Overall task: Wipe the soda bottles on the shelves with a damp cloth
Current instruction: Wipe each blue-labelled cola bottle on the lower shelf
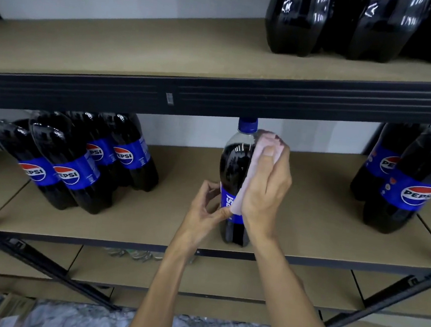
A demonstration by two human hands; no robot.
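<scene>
One soda bottle (236, 165) is standing upright near the front edge of the middle shelf (307, 236). Right hand (264, 188) is pressing a pink cloth (263, 141) against the bottle's right shoulder, fingers curled round the cloth. Left hand (205, 209) is steadying the bottle at its label, fingers pinching its left side. Judging: wipe under way. Best done by planting the base, sweeping from cap to foot, then turning the bottle for its hidden back. Other bottles (79, 162) are waiting left, right and above it.
</scene>
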